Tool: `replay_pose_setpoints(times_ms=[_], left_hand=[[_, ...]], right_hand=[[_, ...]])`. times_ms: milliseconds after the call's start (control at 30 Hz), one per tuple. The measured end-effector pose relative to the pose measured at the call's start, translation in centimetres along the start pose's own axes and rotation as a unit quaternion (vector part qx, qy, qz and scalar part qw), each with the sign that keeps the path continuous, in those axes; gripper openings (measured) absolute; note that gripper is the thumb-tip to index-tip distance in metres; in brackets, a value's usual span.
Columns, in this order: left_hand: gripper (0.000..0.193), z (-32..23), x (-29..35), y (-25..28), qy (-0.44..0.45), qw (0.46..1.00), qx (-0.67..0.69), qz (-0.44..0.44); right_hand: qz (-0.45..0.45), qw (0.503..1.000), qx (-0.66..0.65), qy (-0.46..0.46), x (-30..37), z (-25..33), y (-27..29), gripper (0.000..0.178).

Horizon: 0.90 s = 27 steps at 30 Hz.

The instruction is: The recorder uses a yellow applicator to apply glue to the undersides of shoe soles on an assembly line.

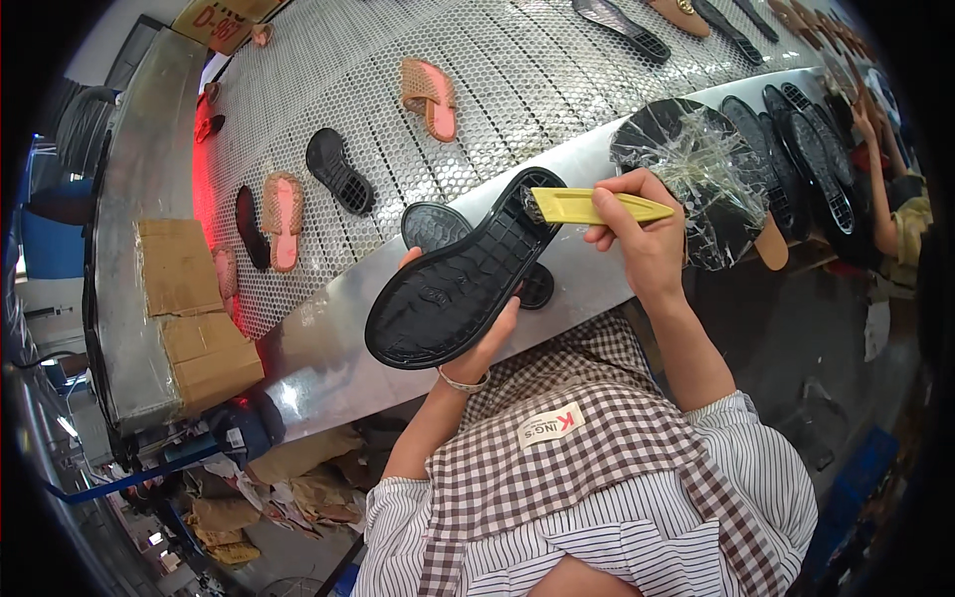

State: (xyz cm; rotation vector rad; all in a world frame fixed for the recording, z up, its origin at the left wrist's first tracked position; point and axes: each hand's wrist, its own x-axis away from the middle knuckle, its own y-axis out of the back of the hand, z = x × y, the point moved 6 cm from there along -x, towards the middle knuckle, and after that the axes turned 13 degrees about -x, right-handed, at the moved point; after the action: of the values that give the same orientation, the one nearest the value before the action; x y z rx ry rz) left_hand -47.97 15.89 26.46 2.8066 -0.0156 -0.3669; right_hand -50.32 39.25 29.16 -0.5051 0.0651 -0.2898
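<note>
My left hand grips a black shoe sole from beneath, its toe end nearest me and its heel pointing away to the right. Pinched in my right hand is a yellow-handled brush. Its dark bristle end touches the heel part of the sole, inside the raised rim. Under the held sole, another black sole lies on the metal table edge, partly hidden. Right of my right hand sits a round black dish covered in clear, stringy strands.
Beyond the edge runs a mesh conveyor with a tan woven slipper, a pink-lined slipper and a black sole. More black soles lie at right, near another person's arm. Cardboard boxes stand at left.
</note>
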Motion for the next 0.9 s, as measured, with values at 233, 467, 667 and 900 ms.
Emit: replay_pose_setpoints(times_ms=[233, 467, 667, 900], left_hand=[[0.101, 0.4, 0.1, -0.1, -0.06, 0.993, -0.101, 0.008], [0.101, -0.5, -0.1, -0.5, -0.075, 0.994, -0.085, 0.006], [0.1, 0.5, 0.3, -1.2, -0.023, 1.0, -0.015, -0.011], [0.095, 2.6, 0.6, -1.8, -0.009, 0.999, -0.007, -0.04]], right_hand=[[-0.021, 1.0, -0.001, -0.012, -0.2, -1.0, 0.3, 0.01], [-0.006, 1.0, -0.013, -0.018, 0.1, -1.7, 0.1, 0.011], [0.006, 0.999, -0.03, -0.036, 0.4, -2.6, -0.5, 0.012], [0.013, 0.998, -0.043, -0.048, 0.7, -3.1, -1.8, 0.01]])
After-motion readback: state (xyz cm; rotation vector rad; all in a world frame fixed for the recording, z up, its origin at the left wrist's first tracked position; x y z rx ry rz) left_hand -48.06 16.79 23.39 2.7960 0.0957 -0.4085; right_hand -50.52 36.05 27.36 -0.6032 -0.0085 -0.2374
